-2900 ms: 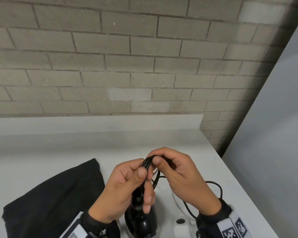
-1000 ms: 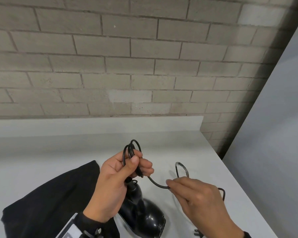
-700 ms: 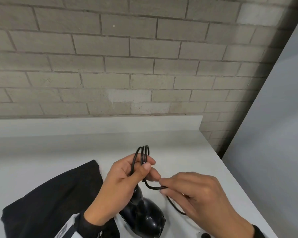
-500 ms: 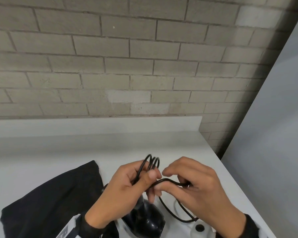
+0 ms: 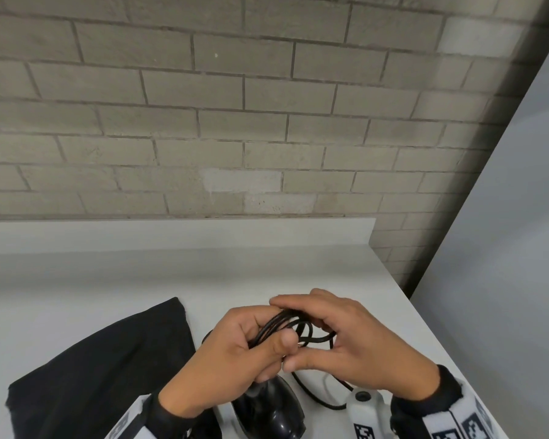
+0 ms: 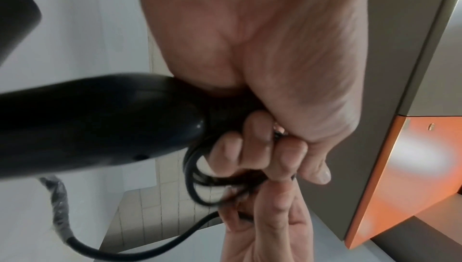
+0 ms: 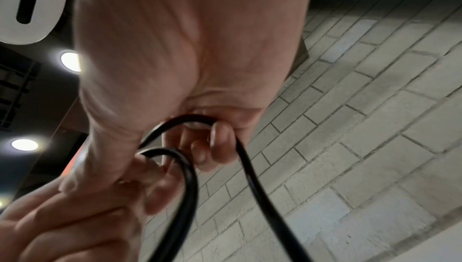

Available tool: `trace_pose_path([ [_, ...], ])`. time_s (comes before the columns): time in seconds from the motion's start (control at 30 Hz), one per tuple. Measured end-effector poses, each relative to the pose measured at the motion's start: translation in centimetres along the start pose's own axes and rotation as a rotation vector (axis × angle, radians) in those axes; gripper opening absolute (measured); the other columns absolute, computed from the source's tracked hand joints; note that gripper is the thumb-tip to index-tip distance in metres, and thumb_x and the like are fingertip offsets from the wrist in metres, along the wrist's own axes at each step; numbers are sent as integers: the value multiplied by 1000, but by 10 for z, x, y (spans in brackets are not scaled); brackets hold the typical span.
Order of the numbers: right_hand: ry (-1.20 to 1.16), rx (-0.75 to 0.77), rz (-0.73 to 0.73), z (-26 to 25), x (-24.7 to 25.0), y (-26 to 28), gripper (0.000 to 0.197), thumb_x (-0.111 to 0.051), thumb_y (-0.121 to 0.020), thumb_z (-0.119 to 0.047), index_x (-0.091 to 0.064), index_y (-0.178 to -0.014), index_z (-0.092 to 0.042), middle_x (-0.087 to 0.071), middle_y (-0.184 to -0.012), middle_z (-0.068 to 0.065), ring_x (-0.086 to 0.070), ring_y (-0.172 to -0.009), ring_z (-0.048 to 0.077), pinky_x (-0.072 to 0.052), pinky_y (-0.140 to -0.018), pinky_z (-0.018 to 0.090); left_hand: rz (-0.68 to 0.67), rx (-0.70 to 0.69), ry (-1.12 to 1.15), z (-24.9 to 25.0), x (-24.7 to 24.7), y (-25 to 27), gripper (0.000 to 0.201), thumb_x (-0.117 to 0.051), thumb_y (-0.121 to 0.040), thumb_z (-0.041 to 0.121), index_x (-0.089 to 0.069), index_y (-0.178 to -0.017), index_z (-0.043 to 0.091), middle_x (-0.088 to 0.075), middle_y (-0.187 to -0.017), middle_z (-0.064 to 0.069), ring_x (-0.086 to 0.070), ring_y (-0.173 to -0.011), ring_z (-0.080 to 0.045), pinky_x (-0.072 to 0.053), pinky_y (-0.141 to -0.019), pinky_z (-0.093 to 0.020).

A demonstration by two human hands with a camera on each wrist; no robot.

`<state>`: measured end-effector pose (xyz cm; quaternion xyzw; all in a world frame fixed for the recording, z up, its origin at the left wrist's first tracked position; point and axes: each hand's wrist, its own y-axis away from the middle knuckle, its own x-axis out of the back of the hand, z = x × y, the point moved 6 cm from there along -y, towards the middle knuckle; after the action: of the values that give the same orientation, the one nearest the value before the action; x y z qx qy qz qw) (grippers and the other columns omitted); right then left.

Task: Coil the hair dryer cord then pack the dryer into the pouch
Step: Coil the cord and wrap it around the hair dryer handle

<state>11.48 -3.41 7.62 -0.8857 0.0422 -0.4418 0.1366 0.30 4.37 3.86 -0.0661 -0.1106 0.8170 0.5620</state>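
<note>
A glossy black hair dryer point(image 5: 271, 413) stands on the white counter point(image 5: 76, 296) under my hands, its handle end point(image 6: 100, 116) up against my left palm. My left hand point(image 5: 235, 353) grips several loops of the black cord point(image 5: 286, 324) between thumb and fingers. My right hand point(image 5: 346, 337) is right against it, fingers curled round a cord strand point(image 7: 245, 159) and laying it onto the loops. Loose cord point(image 5: 311, 394) trails down to the counter. The black fabric pouch point(image 5: 99, 375) lies flat to the left.
A grey brick wall point(image 5: 235, 106) rises behind the counter's raised back edge. A grey panel point(image 5: 504, 248) closes off the right side, close to the counter's right edge. A white wrist-camera mount point(image 5: 362, 403) sits below my right hand.
My right hand let out a length of cord to the right, then came back up against my left hand with a new loop. The left hand kept its hold on the coil.
</note>
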Motion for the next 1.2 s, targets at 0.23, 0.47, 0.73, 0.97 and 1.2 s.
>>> trace_pose_path([
  [0.23,-174,-81,-3,6,0,-1,24,-65,-86,-47,-64,-103,-31,-65,-88,-6,-61,-81,13,-51,-71,30,7,-5,146,-2,3,-2,48,-61,-88,62,-65,-80,14,-51,-55,1,-43,-49,-14,-38,-55,-30],
  [0.47,-275,-105,125,8,-1,4,12,-61,-91,-36,-61,-91,-24,-67,-81,-10,-61,-73,10,-47,-65,21,33,-19,50,-3,6,2,38,-49,-97,49,-62,-82,17,-55,-65,0,-58,-74,-17,-47,-79,-22],
  [0.73,-447,-115,132,6,-8,4,5,-65,-88,-24,-63,-87,-20,-66,-75,-20,-61,-71,-2,-43,-68,10,98,25,170,-14,6,5,43,-53,-95,49,-62,-77,10,-51,-49,-4,-47,-44,-17,-47,-56,-29],
  [0.97,-413,-100,123,4,-6,4,3,-64,-90,-19,-66,-87,-19,-65,-74,-22,-61,-71,-1,-42,-68,8,75,34,204,-16,7,5,47,-60,-90,56,-67,-75,13,-60,-48,-8,-53,-42,-19,-50,-66,-35],
  [1.2,-267,-74,206,12,-6,6,7,-65,-87,-41,-66,-90,-35,-64,-80,-17,-59,-75,8,-42,-68,13,14,13,130,-12,9,9,36,-67,-87,54,-69,-86,18,-59,-57,2,-52,-53,-12,-45,-63,-26],
])
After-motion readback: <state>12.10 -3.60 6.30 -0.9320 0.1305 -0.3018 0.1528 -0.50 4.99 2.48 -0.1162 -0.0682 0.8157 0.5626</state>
